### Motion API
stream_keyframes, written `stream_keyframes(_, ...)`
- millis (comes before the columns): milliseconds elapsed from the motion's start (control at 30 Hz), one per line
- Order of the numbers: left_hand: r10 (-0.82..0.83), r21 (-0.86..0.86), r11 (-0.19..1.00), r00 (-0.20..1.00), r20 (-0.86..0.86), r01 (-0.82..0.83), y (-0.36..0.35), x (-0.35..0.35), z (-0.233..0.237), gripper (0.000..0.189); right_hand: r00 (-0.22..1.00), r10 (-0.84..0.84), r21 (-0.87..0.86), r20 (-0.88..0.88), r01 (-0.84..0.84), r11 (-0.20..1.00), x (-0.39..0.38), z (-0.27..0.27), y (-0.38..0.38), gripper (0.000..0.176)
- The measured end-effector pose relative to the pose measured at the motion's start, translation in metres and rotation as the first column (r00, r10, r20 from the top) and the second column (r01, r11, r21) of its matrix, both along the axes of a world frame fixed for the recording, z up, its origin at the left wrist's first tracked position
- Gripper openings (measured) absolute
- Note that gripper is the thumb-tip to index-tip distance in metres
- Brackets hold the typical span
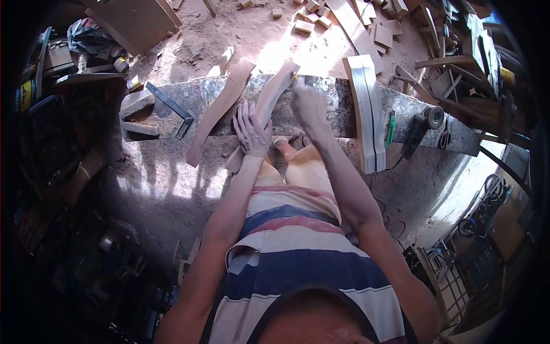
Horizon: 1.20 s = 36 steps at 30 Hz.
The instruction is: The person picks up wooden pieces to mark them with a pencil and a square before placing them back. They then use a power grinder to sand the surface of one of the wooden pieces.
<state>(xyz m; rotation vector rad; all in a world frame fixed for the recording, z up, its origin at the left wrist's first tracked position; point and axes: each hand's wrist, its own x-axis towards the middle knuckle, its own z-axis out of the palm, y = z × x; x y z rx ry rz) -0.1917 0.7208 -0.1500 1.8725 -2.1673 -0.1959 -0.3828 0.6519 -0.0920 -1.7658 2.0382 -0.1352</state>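
Observation:
A curved wooden piece (277, 90) lies across the bench, its near end sticking out past the edge. My left hand (252, 131) rests flat on it, fingers spread. Close to the piece's far end, my right hand (309, 109) is closed in a fist. A small yellow thing (295, 75) shows at its fingertips, too small to name. To the left lies another curved wooden piece (220, 112), a similar wavy shape. On the right, a thicker curved wooden block (365, 114) with dark lines along it spans the bench.
The worn bench (335, 94) carries a metal try square (172, 109), wood offcuts (137, 104), a green-handled tool (391, 127), an angle grinder (421, 129) and scissors (444, 139). Wood scraps (312, 23) litter the ground beyond. Stacked boards (452, 63) stand at the far right.

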Motion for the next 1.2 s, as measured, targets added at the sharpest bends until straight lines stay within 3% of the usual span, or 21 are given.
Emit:
stream_keyframes(67,-0.009,0.012,1.0,1.0,-0.001,0.009,0.001,0.001,0.002,0.068,1.0,0.005,-0.062,-0.012,-0.005,0.998,-0.01,-0.005,-0.016,0.022)
stream_keyframes(233,-0.012,-0.004,1.0,1.0,-0.015,0.012,-0.002,0.001,0.002,0.068,0.999,-0.032,0.011,-0.008,0.032,0.999,0.028,0.011,0.028,0.014)
stream_keyframes(333,-0.002,-0.007,1.0,1.0,-0.005,0.002,0.0,0.002,-0.001,0.068,0.993,-0.105,0.085,0.046,0.101,0.991,0.003,0.014,-0.009,0.017)
stream_keyframes(400,-0.001,-0.013,1.0,1.0,0.005,0.001,-0.001,0.0,-0.002,0.067,0.995,-0.081,0.065,-0.058,0.085,0.994,-0.028,0.002,-0.045,0.024)
stream_keyframes(467,-0.006,-0.029,1.0,0.999,-0.038,0.005,0.001,0.001,-0.006,0.068,0.98,-0.195,-0.046,-0.05,0.193,0.98,-0.063,0.014,-0.078,0.022)
stream_keyframes(567,-0.038,-0.01,0.999,0.993,-0.116,0.037,0.0,0.007,-0.006,0.068,0.918,-0.339,-0.26,0.203,0.385,0.886,-0.094,0.055,-0.082,0.029)
stream_keyframes(667,-0.008,0.041,0.999,0.977,-0.214,0.017,-0.002,0.007,0.002,0.072,0.833,-0.394,-0.112,0.389,0.467,0.877,-0.115,0.071,-0.046,0.03)
stream_keyframes(733,0.049,0.133,0.991,0.958,-0.284,-0.011,0.002,0.012,0.008,0.074,0.839,-0.368,-0.088,0.399,0.435,0.896,-0.12,0.068,-0.002,0.034)
stream_keyframes(800,0.005,0.052,0.999,0.973,-0.232,0.007,-0.001,0.013,0.025,0.079,0.759,-0.398,0.045,0.515,0.439,0.897,-0.121,0.044,0.053,0.037)
stream_keyframes(933,-0.04,0.056,0.997,0.978,-0.205,0.053,-0.002,0.01,0.028,0.08,0.745,-0.538,0.214,0.395,0.495,0.842,-0.091,0.03,0.147,0.032)
stream_keyframes(1000,-0.048,0.08,0.995,0.977,-0.209,0.066,0.003,0.01,0.03,0.079,0.842,-0.443,0.036,0.307,0.455,0.89,-0.078,0.019,0.189,0.033)
stream_keyframes(1100,-0.059,0.107,0.99,0.966,-0.252,0.088,0.007,0.013,0.032,0.075,0.786,-0.497,0.34,0.369,0.384,0.859,-0.08,0.029,0.213,0.038)
stream_keyframes(1200,-0.039,0.131,0.988,0.959,-0.281,0.079,0.001,0.013,0.018,0.073,0.668,-0.533,0.375,0.519,0.382,0.845,-0.086,0.034,0.221,0.042)
